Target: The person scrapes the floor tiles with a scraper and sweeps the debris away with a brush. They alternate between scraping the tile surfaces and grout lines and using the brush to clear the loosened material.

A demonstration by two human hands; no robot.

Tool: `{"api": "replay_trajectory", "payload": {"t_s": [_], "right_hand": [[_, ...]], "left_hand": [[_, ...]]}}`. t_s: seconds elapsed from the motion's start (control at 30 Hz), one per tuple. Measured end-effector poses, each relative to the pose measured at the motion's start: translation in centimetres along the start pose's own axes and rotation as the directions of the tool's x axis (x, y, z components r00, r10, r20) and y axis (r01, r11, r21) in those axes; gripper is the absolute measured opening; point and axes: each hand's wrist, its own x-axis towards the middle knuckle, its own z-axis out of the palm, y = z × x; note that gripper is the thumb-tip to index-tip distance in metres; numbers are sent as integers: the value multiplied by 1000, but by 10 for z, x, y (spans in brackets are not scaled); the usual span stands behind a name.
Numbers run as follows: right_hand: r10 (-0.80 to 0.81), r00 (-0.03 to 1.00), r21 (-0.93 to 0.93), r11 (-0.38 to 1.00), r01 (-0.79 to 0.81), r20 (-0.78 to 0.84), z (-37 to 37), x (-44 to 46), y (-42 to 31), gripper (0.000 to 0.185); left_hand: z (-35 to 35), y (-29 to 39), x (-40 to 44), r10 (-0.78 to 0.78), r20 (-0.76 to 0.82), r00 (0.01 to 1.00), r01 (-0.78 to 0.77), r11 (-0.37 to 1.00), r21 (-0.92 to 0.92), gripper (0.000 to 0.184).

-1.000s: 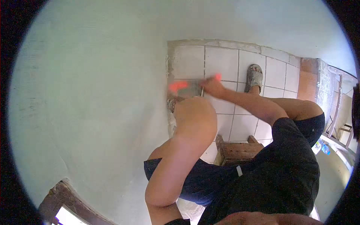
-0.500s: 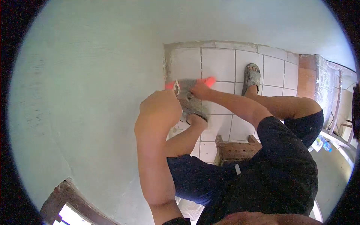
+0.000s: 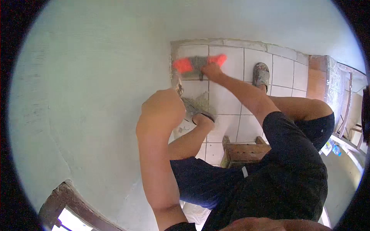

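Observation:
My left hand [image 3: 162,109] is raised close to the camera beside the pale green wall [image 3: 96,96], its fingers closed. From it sticks out a narrow, stained, pale scraper-like tool [image 3: 179,87], mostly hidden by the fist. Farther down, over the floor tiles, my right hand [image 3: 212,71] grips a long red-orange tool [image 3: 183,65] with a dark grey middle. Motion blurs that tool, and its exact kind cannot be made out. Its left end is near the wall corner. A dusty slipper [image 3: 190,109] on one foot lies below my left hand.
White floor tiles [image 3: 225,94] run to the walls, with grey smears near the corner. The other slipper [image 3: 261,74] rests farther right. A low wooden stool [image 3: 244,152] stands between the legs. A plastic bottle [image 3: 336,150] is at the right, a wooden frame [image 3: 58,196] lower left.
My right hand has moved the red-orange tool up the picture, away from the left foot toward the far wall. My left hand has stayed nearly in place.

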Motion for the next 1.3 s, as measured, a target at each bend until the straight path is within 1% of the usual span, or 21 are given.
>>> {"api": "replay_trajectory", "payload": {"t_s": [0.07, 0.13, 0.2, 0.23, 0.3, 0.33, 0.37, 0.4, 0.43, 0.5, 0.53, 0.6, 0.63, 0.73, 0.8, 0.9, 1.0, 1.13, 1.2, 1.23, 1.3], "right_hand": [[-72, 995, 46, 996, 76, -73, 11, -45, -31, 15], [-130, 984, 76, 990, 121, 125, 8, -76, -48, 16], [-153, 984, 94, 985, 144, 97, -11, -111, -65, 17], [-149, 985, 91, 986, 142, 86, -16, -124, -67, 17], [-87, 985, 165, 984, 62, 147, -29, -140, -63, 18], [-33, 999, 244, 969, 29, 11, -36, -151, -59, 20], [-34, 999, 245, 969, 33, 2, -43, -162, -52, 20], [146, 984, 249, 961, -116, -102, -51, -172, -46, 20], [324, 925, 277, 924, -264, -199, -56, -182, -41, 21], [548, 833, 296, 811, -505, -81, -65, -203, -28, 25], [540, 838, 309, 812, -494, -79, -70, -219, -25, 25], [611, 792, 354, 745, -566, -19, -83, -244, -14, 27], [607, 794, 374, 746, -551, -41, -83, -248, -7, 27], [619, 784, 346, 745, -570, -41, -77, -271, -9, 36], [748, 663, 428, 597, -678, 8, -84, -265, -13, 40], [780, 626, 544, 521, -658, 11, -104, -261, -21, 44], [798, 601, 583, 467, -665, 47, -119, -254, -23, 47], [749, 663, 485, 577, -657, 7, -120, -246, -23, 44], [576, 805, 329, 794, -511, -140, -114, -234, -18, 43], [568, 813, 317, 801, -508, -131, -107, -219, -13, 43], [392, 887, 146, 919, -366, -245, -89, -168, 0, 35]], "left_hand": [[3, -2, 1, -23, -10, 1000, 23, 998, -59, 25], [-3, 3, 1, -42, -25, 999, 38, 993, -114, 22], [-20, 16, -3, -188, 173, 967, 216, 963, -159, 23], [-20, 20, -3, -187, 163, 969, 212, 965, -155, 23], [-16, 18, 4, -177, 103, 979, 195, 957, -216, 23], [-18, 20, 5, -177, 93, 980, 193, 958, -213, 23], [-20, 22, 4, -166, 75, 983, 178, 962, -206, 23], [-19, 23, 2, -160, 56, 986, 168, 965, -200, 24], [-17, 24, -1, -168, 49, 985, 174, 966, -193, 24], [-8, 29, -8, -179, -60, 982, 160, 959, -235, 24], [1, 30, -12, -195, -61, 979, 176, 957, -229, 24], [16, 32, -21, -188, -176, 966, 120, 934, -337, 24], [19, 35, -29, -195, -202, 960, 123, 938, -324, 24], [31, 50, -57, -220, -195, 956, 144, 930, -339, 28], [27, 58, -75, -179, -174, 968, 125, 951, -282, 40], [18, 69, -103, -165, -169, 972, 123, 964, -234, 51], [17, 70, -112, -154, -182, 971, 99, 955, -279, 56], [51, 36, -76, -176, -168, 970, 93, 907, -411, 55], [72, 18, -64, -176, -282, 943, 34, 894, -446, 54], [74, 9, -66, -183, -272, 945, 40, 887, -460, 54], [73, -14, -69, -194, -244, 950, 54, 875, -481, 51]]}}
